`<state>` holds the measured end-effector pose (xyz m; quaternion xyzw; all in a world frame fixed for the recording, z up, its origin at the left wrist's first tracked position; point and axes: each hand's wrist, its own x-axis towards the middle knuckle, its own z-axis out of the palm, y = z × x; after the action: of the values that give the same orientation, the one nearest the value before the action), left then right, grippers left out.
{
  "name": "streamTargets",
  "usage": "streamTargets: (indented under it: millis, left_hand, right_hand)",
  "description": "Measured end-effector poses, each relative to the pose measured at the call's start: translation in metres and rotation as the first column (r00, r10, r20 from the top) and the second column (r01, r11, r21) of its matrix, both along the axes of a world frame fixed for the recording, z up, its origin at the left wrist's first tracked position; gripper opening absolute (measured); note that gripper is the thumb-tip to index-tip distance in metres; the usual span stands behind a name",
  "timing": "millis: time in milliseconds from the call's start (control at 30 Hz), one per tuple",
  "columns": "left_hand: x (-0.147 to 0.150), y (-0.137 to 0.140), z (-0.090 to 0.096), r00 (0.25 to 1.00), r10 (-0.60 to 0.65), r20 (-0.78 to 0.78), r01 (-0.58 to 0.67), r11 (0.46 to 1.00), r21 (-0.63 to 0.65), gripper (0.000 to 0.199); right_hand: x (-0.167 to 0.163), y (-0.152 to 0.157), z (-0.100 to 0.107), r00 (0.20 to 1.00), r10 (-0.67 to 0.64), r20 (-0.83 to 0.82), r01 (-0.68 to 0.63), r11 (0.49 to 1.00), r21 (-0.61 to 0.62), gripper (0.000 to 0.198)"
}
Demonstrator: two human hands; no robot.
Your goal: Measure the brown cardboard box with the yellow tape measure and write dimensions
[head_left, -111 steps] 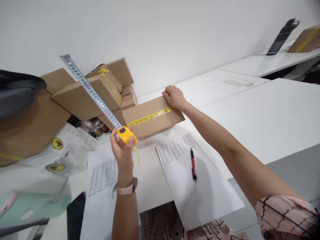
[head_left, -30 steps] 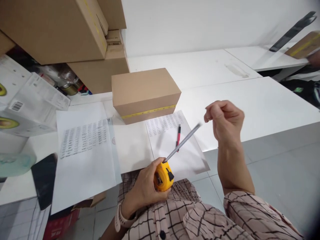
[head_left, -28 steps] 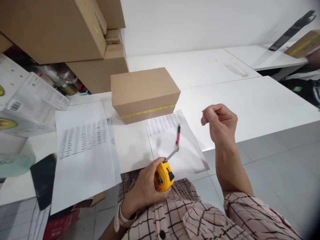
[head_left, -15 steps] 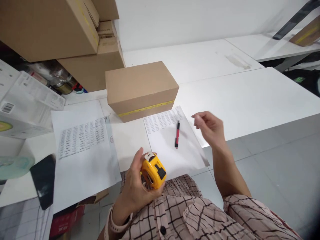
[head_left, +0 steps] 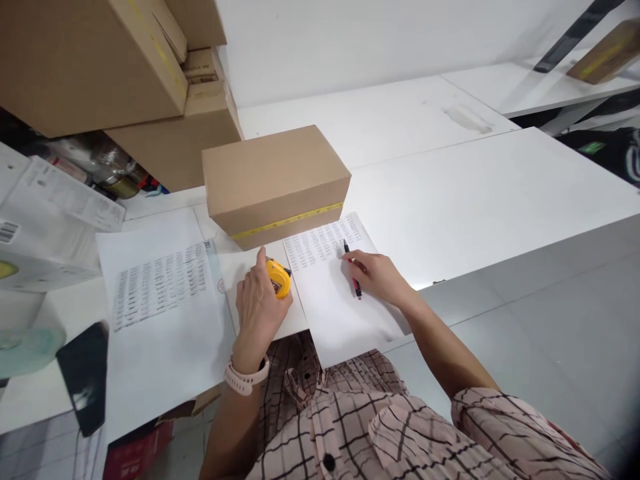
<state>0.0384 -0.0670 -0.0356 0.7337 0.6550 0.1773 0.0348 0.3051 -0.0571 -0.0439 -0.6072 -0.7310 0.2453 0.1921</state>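
My left hand (head_left: 261,300) is closed around a yellow tape measure (head_left: 279,277), just in front of a closed cardboard box (head_left: 280,180) with a yellow printed strip along its side. My right hand (head_left: 377,277) has its fingers pinched on a red and black pen (head_left: 357,288) over a printed sheet (head_left: 340,327). The pen's tip points toward the box. Rows of small text fill the sheet's upper part, and its near edge hangs past the table edge.
Another sheet with rows of text (head_left: 160,360) lies to the left, beside a dark flat object (head_left: 85,373). Large cardboard boxes (head_left: 100,67) are stacked at the back left. The white tabletop (head_left: 450,193) extends rightward to an edge above the tiled floor.
My left hand has moved forward with the tape measure, up from near my lap to the table by the box. My right hand has come down and left onto the pen.
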Motion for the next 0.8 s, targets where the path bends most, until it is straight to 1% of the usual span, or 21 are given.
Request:
streamTargets:
  millis: [67,133,167,233,300,367,400,433,467,500,533,567,600,633,667,700,733,767,800]
  left_hand:
    - [0.000,0.004,-0.003,0.999,-0.022,-0.034,0.022,1.000,-0.016,0.088]
    - [0.000,0.007,-0.006,0.998,-0.029,-0.049,0.028,0.999,-0.034,0.084]
    - [-0.001,0.009,-0.007,0.998,-0.033,-0.049,0.031,0.999,-0.035,0.082]
    - [-0.002,0.010,-0.008,0.997,-0.048,-0.053,0.048,0.999,-0.004,0.076]
    - [0.002,0.009,-0.009,0.996,-0.064,-0.057,0.068,0.994,0.084,0.069]
    - [0.011,0.003,-0.010,0.995,-0.095,-0.023,0.097,0.974,0.206,0.060]
    - [0.018,-0.001,-0.011,0.991,-0.132,0.009,0.126,0.960,0.250,0.054]
    - [0.027,-0.005,-0.012,0.981,-0.187,0.045,0.168,0.947,0.274,0.047]
    - [0.037,-0.010,-0.015,0.964,-0.256,0.074,0.228,0.935,0.272,0.040]
    - [0.047,-0.014,-0.017,0.941,-0.326,0.092,0.296,0.923,0.246,0.034]
    - [0.057,-0.018,-0.020,0.919,-0.382,0.098,0.358,0.912,0.199,0.031]
    - [0.067,-0.021,-0.024,0.905,-0.416,0.089,0.402,0.904,0.143,0.030]
    - [0.076,-0.022,-0.027,0.900,-0.431,0.067,0.425,0.901,0.086,0.032]
    - [0.083,-0.023,-0.029,0.902,-0.430,0.035,0.429,0.903,0.030,0.035]
    - [0.089,-0.024,-0.032,0.908,-0.418,-0.002,0.418,0.908,-0.018,0.040]
    - [0.093,-0.023,-0.033,0.914,-0.404,-0.037,0.402,0.914,-0.054,0.044]
    - [0.095,-0.022,-0.034,0.915,-0.398,-0.065,0.393,0.916,-0.080,0.047]
    - [0.096,-0.022,-0.035,0.914,-0.397,-0.083,0.389,0.916,-0.096,0.050]
    - [0.096,-0.021,-0.035,0.912,-0.399,-0.094,0.389,0.915,-0.104,0.051]
  right_hand:
    - [0.008,-0.002,0.001,0.976,0.012,-0.216,-0.012,1.000,0.001,0.033]
    - [0.014,-0.003,-0.001,0.935,0.025,-0.353,-0.013,0.999,0.036,0.032]
    - [0.015,-0.003,-0.003,0.927,0.033,-0.373,-0.004,0.997,0.079,0.031]
    - [0.015,0.000,-0.009,0.944,0.038,-0.328,0.037,0.975,0.219,0.026]
    - [0.011,0.003,-0.015,0.969,0.014,-0.247,0.088,0.914,0.396,0.016]
    - [0.006,0.007,-0.018,0.973,-0.043,-0.228,0.164,0.824,0.542,0.008]
    - [0.003,0.008,-0.018,0.963,-0.087,-0.257,0.226,0.779,0.585,0.008]
    - [-0.001,0.009,-0.017,0.942,-0.132,-0.309,0.300,0.746,0.595,0.011]
    - [-0.004,0.010,-0.014,0.907,-0.173,-0.384,0.380,0.728,0.570,0.016]
    - [-0.008,0.012,-0.012,0.859,-0.201,-0.471,0.450,0.734,0.509,0.021]
    - [-0.012,0.014,-0.009,0.799,-0.211,-0.563,0.494,0.765,0.414,0.025]
    - [-0.016,0.017,-0.007,0.730,-0.207,-0.651,0.497,0.815,0.297,0.029]
    - [-0.019,0.021,-0.006,0.655,-0.198,-0.729,0.459,0.871,0.176,0.031]
    - [-0.022,0.025,-0.006,0.581,-0.195,-0.790,0.391,0.918,0.061,0.031]
    - [-0.025,0.030,-0.008,0.514,-0.204,-0.833,0.310,0.950,-0.042,0.031]
    - [-0.028,0.034,-0.011,0.458,-0.225,-0.860,0.232,0.964,-0.128,0.031]
    - [-0.030,0.037,-0.015,0.414,-0.249,-0.875,0.174,0.966,-0.193,0.033]
    - [-0.031,0.040,-0.019,0.386,-0.269,-0.882,0.137,0.963,-0.233,0.035]
    - [-0.032,0.042,-0.024,0.376,-0.276,-0.884,0.124,0.961,-0.247,0.037]
